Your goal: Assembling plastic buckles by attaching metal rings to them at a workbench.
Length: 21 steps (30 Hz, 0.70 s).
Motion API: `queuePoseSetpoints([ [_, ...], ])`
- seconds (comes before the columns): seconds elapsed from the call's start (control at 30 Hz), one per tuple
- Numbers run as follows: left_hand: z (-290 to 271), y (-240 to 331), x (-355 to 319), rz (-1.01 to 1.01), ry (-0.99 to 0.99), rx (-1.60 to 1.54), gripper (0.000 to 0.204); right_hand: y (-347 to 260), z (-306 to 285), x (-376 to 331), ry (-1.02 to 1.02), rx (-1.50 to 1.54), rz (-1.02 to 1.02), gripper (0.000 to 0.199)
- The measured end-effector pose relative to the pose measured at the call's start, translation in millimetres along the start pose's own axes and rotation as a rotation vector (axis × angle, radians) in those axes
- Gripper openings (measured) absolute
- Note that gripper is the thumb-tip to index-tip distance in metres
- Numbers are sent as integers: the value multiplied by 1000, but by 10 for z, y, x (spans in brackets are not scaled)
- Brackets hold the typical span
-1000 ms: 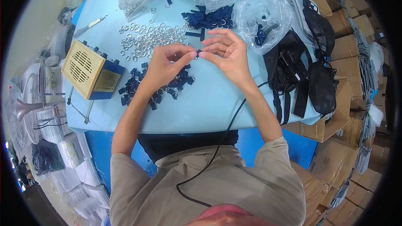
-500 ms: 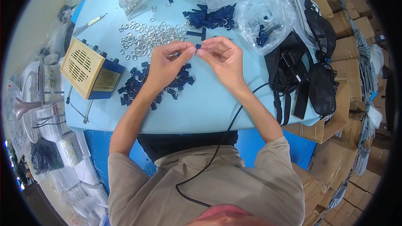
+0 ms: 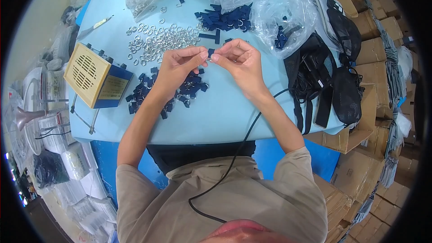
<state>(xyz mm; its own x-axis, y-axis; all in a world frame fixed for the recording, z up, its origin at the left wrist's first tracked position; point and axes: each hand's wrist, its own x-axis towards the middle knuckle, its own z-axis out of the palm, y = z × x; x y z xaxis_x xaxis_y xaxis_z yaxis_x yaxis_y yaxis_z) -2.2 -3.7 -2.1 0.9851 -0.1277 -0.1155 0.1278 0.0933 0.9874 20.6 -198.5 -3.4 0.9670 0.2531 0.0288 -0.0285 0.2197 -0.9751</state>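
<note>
Small navy strap piece (image 3: pixel 210 53) pinched between left hand (image 3: pixel 176 65) and right hand (image 3: pixel 240 60) (fingertips closed on it)

Both hands meet above the light blue counter (image 3: pixel 225 117). Left hand (image 3: pixel 177 65) and right hand (image 3: pixel 240 60) pinch one small dark blue strap piece (image 3: pixel 210 53) between fingertips. Pile of like pieces (image 3: pixel 168 91) lies under left wrist. Scattered metal rings (image 3: pixel 157 40) beyond. Tan box with grille (image 3: pixel 94 81) at left; black straps (image 3: pixel 324 85) at right.
</note>
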Motion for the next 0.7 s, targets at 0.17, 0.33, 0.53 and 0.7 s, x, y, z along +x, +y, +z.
queuePoseSetpoints([
  [0.17,26,14,24,-42,-29,-36,27,-39,-62,-1,2,3,34,16],
  [0.33,-56,-48,16,-35,51,-31,30,-64,-112,47,-54,31,63,15],
  [0.53,6,-39,36,24,52,56,26,-79,-156,41,-97,40,83,14],
  [0.7,19,-29,25,105,14,97,22,-115,-138,19,-120,18,115,14],
])
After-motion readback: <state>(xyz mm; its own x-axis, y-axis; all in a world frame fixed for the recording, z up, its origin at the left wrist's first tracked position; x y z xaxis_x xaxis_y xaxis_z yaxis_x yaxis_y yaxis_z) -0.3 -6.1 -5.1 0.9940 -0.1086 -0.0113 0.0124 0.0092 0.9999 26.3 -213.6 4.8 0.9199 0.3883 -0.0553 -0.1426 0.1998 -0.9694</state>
